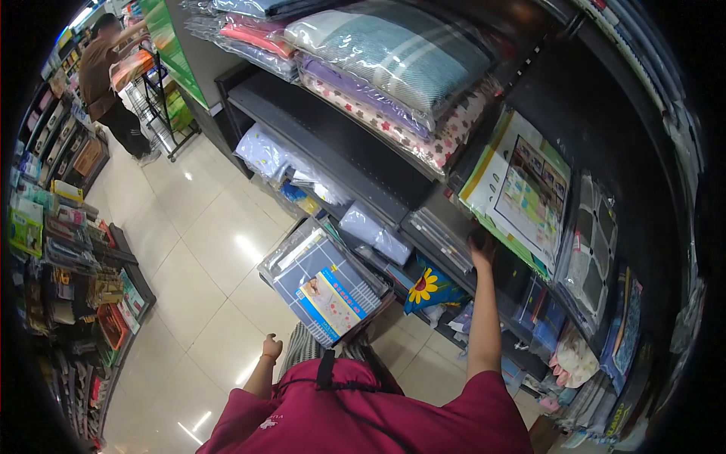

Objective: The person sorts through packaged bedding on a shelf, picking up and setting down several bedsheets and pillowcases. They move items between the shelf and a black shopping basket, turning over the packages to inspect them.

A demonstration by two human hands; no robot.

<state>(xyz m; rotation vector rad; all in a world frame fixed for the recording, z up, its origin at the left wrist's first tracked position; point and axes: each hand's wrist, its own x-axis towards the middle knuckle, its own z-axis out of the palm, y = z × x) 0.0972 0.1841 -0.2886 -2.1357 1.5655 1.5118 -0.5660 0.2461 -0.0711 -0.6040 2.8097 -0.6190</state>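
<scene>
My right hand (482, 248) reaches into the dark shelf at the right. It is beside a stack of flat clear-wrapped packs (441, 236) and just below a large plastic-wrapped pack with a printed picture sheet (529, 193); its fingers are lost in shadow. My left hand (271, 346) hangs low by my left leg, fingers curled in and nothing in them. In front of my body is a wrapped bedding pack (321, 284), blue-grey checked with a blue and yellow label, apart from both hands.
Wrapped cushions and blankets (393, 57) pile on the upper shelf (318, 125). Below, a sunflower-print item (427, 287) sticks out. A grey checked pack (586, 261) stands farther right. Display racks (83, 265) line the left; a person (110, 76) stands by a cart (155, 106) down the tiled aisle.
</scene>
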